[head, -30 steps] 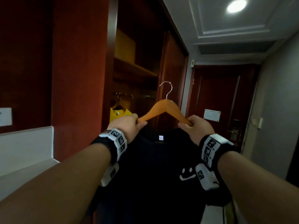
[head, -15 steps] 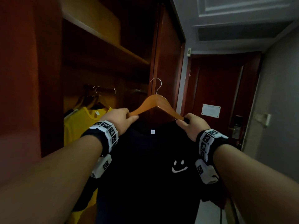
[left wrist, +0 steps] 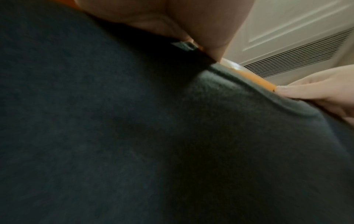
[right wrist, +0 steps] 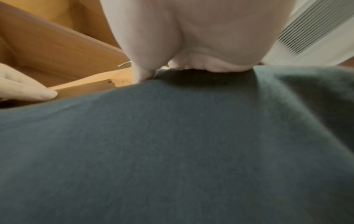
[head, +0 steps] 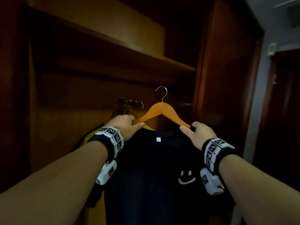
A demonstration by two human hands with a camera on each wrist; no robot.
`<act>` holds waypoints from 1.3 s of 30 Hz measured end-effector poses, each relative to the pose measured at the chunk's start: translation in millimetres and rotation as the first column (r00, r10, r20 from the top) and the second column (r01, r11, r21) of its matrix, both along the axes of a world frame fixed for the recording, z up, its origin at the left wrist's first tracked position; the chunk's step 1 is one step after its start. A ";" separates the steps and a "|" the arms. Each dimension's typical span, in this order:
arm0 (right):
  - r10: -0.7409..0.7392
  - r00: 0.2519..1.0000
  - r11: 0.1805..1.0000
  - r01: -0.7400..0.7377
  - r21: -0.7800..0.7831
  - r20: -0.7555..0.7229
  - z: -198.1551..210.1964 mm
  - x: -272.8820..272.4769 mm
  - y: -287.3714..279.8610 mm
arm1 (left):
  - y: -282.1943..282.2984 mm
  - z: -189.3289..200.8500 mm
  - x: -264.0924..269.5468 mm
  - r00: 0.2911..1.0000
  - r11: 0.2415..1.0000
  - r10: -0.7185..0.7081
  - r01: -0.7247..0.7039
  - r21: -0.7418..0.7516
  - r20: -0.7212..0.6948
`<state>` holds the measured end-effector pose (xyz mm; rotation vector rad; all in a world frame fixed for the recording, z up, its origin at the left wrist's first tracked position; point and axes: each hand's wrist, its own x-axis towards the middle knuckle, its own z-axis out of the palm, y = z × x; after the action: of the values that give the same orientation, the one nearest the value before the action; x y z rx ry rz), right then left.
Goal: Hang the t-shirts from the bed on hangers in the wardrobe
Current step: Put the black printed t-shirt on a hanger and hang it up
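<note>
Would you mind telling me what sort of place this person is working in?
Probably a bedroom or hotel room, facing an open built-in wardrobe: a wooden shelf sits above a hanging rail, a yellow t-shirt already hangs there, and both hands hold a black t-shirt on a wooden hanger.

We stand before the open wardrobe (head: 227,78), both arms reaching into it. Between our hands hangs the t-shirt (head: 146,176) on a hanger (head: 162,111): the left hand (head: 123,125) grips the hanger's left end, the right hand (head: 199,135) its right end, with the shirt draped below and in front of us. The hanger's hook (head: 163,93) rises above, under the shelf (head: 129,51). Behind the left hand, the rail (head: 134,103) carries another hanger with a second t-shirt (head: 90,137), hanging left of and behind ours. A doorway (head: 285,111) lies to the wardrobe's right.
</note>
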<state>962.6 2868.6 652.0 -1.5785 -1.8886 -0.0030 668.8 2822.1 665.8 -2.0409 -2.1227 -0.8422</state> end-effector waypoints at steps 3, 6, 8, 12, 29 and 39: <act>0.087 0.996 0.996 -0.087 0.000 0.014 -2.6 -4.3 44.5 | 16.4 -2.7 0.4 0.996 0.997 0.077 -0.076 -0.034 0.039; 0.141 0.990 0.990 -0.140 -0.029 0.006 -14.1 -10.5 82.6 | 34.7 -5.9 -1.0 0.990 0.989 0.129 -0.123 -0.087 0.056; 0.176 0.984 0.984 -0.176 -0.039 -0.008 -19.4 -15.7 108.1 | 51.5 -5.1 -5.2 0.987 0.983 0.146 -0.138 -0.121 0.059; 0.217 0.976 0.974 -0.218 -0.054 -0.025 -25.2 -22.8 151.0 | 92.3 -5.0 -16.0 0.989 0.981 0.146 -0.140 -0.137 0.036; 0.352 0.936 0.931 -0.350 -0.102 0.006 -21.2 -73.8 276.5 | 188.5 -13.1 -65.1 0.972 0.968 0.215 -0.199 -0.153 0.099; 0.577 0.812 0.816 -0.572 -0.082 0.088 -9.7 -107.9 312.7 | 159.0 -25.4 -73.9 0.895 0.917 0.393 -0.363 -0.166 0.210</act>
<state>854.7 3181.3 642.3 -0.9887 -2.4047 0.2313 594.9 2981.1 640.5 -1.5447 -2.6440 -0.9523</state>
